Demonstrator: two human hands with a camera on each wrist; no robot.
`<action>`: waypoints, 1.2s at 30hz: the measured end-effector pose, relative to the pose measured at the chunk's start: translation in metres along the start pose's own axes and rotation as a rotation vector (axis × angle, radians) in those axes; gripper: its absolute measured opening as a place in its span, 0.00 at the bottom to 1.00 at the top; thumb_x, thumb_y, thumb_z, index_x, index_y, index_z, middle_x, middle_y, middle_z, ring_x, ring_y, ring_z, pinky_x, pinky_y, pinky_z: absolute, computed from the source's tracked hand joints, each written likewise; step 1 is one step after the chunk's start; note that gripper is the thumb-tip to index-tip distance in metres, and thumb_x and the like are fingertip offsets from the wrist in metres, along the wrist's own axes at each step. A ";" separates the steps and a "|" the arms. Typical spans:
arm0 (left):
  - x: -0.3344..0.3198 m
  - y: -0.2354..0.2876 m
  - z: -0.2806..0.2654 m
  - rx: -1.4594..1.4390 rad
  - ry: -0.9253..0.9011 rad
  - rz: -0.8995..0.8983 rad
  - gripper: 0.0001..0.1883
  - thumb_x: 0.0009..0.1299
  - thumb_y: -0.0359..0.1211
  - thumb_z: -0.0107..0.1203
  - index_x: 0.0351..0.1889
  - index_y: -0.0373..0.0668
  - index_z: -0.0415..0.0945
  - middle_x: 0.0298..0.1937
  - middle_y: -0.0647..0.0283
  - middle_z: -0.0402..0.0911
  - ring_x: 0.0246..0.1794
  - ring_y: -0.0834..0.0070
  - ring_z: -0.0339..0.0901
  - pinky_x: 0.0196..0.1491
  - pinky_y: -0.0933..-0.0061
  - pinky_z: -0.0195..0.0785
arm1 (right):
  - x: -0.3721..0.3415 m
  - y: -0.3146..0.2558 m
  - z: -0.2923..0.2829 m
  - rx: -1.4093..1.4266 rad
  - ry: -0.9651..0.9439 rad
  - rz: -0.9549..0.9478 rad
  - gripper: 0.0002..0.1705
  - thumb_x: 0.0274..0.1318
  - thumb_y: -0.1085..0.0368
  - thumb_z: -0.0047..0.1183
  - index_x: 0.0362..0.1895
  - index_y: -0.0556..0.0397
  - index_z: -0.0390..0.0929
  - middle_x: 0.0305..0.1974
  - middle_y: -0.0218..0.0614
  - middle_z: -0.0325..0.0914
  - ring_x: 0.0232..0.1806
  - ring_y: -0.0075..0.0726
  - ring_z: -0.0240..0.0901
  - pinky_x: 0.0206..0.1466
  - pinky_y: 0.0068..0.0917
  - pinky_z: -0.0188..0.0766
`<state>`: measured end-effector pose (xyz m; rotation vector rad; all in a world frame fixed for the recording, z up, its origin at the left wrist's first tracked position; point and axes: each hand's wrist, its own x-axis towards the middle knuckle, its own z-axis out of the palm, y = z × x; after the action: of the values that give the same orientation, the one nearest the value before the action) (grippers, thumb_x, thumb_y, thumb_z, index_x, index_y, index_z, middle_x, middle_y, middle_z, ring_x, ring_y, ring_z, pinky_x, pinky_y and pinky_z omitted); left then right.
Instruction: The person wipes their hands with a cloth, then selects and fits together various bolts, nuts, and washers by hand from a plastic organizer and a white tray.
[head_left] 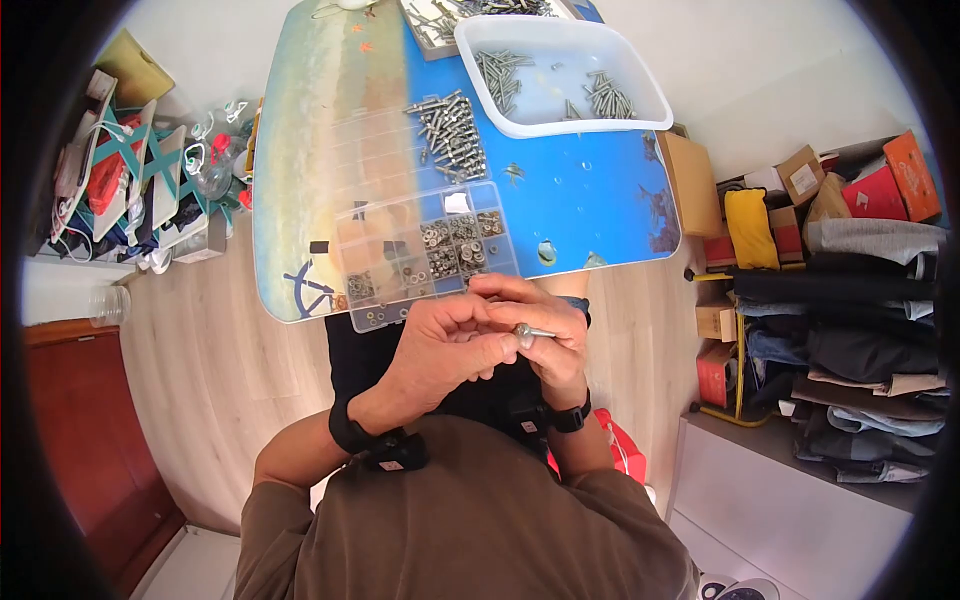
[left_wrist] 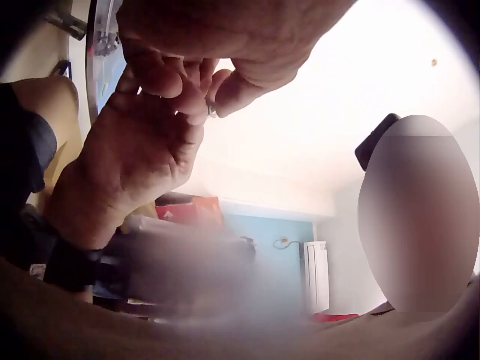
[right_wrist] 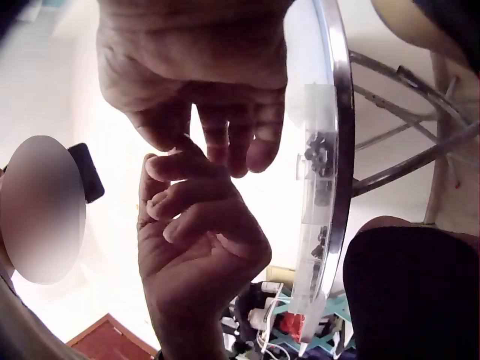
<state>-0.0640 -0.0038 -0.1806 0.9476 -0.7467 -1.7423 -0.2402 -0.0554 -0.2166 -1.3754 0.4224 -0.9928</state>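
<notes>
In the head view a small metal bolt (head_left: 541, 332) lies across the fingers of my right hand (head_left: 560, 335), its thicker end toward the left. My left hand (head_left: 440, 335) pinches at that end with thumb and fingertips, while the right thumb and fingers hold it from the other side. The left wrist view shows a bit of the bolt (left_wrist: 211, 111) between the meeting fingertips. In the right wrist view the fingers hide it. Just beyond the hands, at the table's near edge, sits a clear compartment box (head_left: 345, 225) with washers and nuts (head_left: 440, 235).
A pile of bolts (head_left: 455, 140) lies on the blue and sand-patterned table (head_left: 590, 200). Behind it stand a translucent tub (head_left: 560, 128) with more bolts and a tray (head_left: 425, 45) of hardware. A clothes rack (head_left: 740, 370) is at right, a cluttered shelf (head_left: 150, 190) at left.
</notes>
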 end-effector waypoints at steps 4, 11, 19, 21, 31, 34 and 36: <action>0.001 -0.003 -0.001 -0.027 -0.026 -0.015 0.08 0.69 0.27 0.63 0.45 0.38 0.84 0.30 0.67 0.83 0.25 0.87 0.74 0.26 0.85 0.65 | -0.001 0.005 -0.001 0.023 0.032 -0.010 0.21 0.58 0.67 0.51 0.54 0.60 0.84 0.64 0.58 0.74 0.60 0.53 0.77 0.63 0.43 0.72; 0.006 -0.001 0.014 0.033 -0.032 0.047 0.09 0.69 0.27 0.64 0.46 0.37 0.83 0.30 0.67 0.82 0.25 0.87 0.74 0.26 0.85 0.65 | 0.001 0.006 -0.005 0.155 0.037 -0.154 0.21 0.58 0.66 0.52 0.54 0.59 0.84 0.65 0.61 0.71 0.60 0.59 0.76 0.62 0.48 0.73; 0.011 0.000 0.008 0.076 -0.031 0.083 0.09 0.69 0.29 0.65 0.46 0.37 0.83 0.31 0.68 0.83 0.29 0.87 0.76 0.30 0.85 0.67 | 0.005 -0.005 -0.011 -0.020 0.053 -0.078 0.22 0.56 0.69 0.51 0.54 0.59 0.84 0.65 0.57 0.73 0.59 0.56 0.76 0.62 0.46 0.73; 0.012 0.002 0.005 0.068 -0.025 0.022 0.08 0.69 0.28 0.64 0.45 0.37 0.84 0.31 0.69 0.83 0.32 0.88 0.77 0.33 0.85 0.68 | 0.008 -0.008 -0.011 -0.177 0.028 -0.095 0.23 0.53 0.71 0.51 0.54 0.60 0.84 0.64 0.54 0.75 0.58 0.52 0.77 0.60 0.43 0.74; 0.015 0.003 -0.015 -0.042 0.029 -0.174 0.08 0.71 0.33 0.62 0.38 0.38 0.82 0.26 0.65 0.83 0.18 0.86 0.74 0.19 0.85 0.62 | 0.017 -0.016 -0.009 -0.499 -0.074 -0.085 0.24 0.48 0.76 0.54 0.53 0.61 0.83 0.60 0.53 0.77 0.55 0.54 0.79 0.58 0.40 0.75; 0.014 0.002 -0.021 -0.098 0.028 -0.218 0.08 0.71 0.34 0.62 0.38 0.38 0.82 0.25 0.64 0.84 0.18 0.85 0.75 0.18 0.85 0.63 | 0.015 -0.017 -0.006 -0.520 0.000 -0.048 0.22 0.50 0.73 0.60 0.53 0.59 0.83 0.58 0.51 0.79 0.53 0.52 0.80 0.56 0.39 0.76; 0.013 0.000 -0.025 -0.132 0.026 -0.246 0.08 0.72 0.34 0.62 0.38 0.38 0.82 0.25 0.64 0.84 0.18 0.84 0.76 0.18 0.85 0.64 | 0.014 -0.016 -0.007 -0.505 0.064 -0.040 0.20 0.49 0.68 0.68 0.48 0.60 0.85 0.49 0.48 0.83 0.45 0.42 0.83 0.47 0.31 0.78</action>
<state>-0.0451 -0.0178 -0.1968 1.0027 -0.5075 -1.9624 -0.2428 -0.0688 -0.1991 -1.8103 0.7315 -1.0035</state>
